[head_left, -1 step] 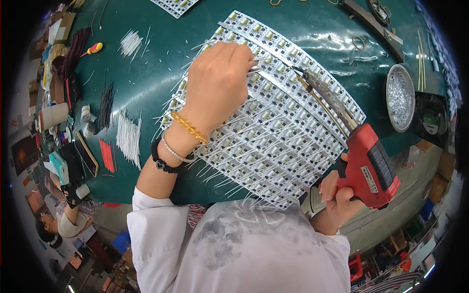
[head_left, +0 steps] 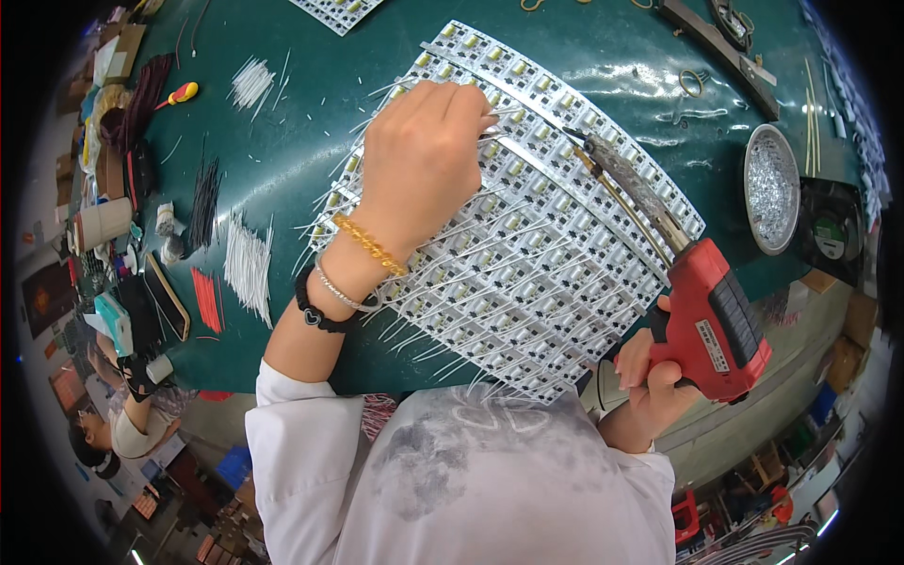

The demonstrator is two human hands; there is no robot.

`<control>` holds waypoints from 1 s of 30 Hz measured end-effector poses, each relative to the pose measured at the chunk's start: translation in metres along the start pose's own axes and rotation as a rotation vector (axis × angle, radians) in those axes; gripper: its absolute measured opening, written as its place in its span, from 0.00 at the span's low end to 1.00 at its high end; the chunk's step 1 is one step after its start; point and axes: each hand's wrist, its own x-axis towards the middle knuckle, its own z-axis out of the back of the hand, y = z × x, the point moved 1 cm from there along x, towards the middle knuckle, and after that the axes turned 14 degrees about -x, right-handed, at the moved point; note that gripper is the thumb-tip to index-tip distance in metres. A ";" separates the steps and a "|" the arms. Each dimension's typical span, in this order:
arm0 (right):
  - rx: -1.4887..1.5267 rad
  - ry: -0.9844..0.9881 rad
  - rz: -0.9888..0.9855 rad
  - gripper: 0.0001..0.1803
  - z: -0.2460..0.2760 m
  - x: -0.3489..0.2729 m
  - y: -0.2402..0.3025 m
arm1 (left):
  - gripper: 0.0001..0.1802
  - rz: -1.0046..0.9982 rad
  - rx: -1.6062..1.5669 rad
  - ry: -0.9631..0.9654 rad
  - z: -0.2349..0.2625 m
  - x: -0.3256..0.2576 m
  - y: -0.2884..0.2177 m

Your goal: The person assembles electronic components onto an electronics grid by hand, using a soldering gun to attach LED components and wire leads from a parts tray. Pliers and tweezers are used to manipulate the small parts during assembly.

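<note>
My left hand is over the upper left part of a large sheet of small circuit boards. Its fingers are pinched together, and a thin white wire shows at the fingertips; the palm side is hidden. Rows of white wires stick out from the sheet's left and lower parts. At the lower right, my right hand is wrapped round the grip of a red soldering gun. The gun's long metal barrel points up and left, with its dark tip over the sheet, a short way right of my left fingertips.
Left of the sheet lie bundles of white wires, black wires and red wires. A yellow-red screwdriver lies farther back. A metal bowl of silvery bits stands right. Another person sits far left.
My left hand and wrist have shifted very slightly to the right. The soldering gun and my right hand look unmoved.
</note>
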 end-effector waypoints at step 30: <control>-0.040 0.032 -0.015 0.43 0.002 0.002 0.003 | 0.07 0.148 -0.198 -0.126 -0.003 -0.011 -0.018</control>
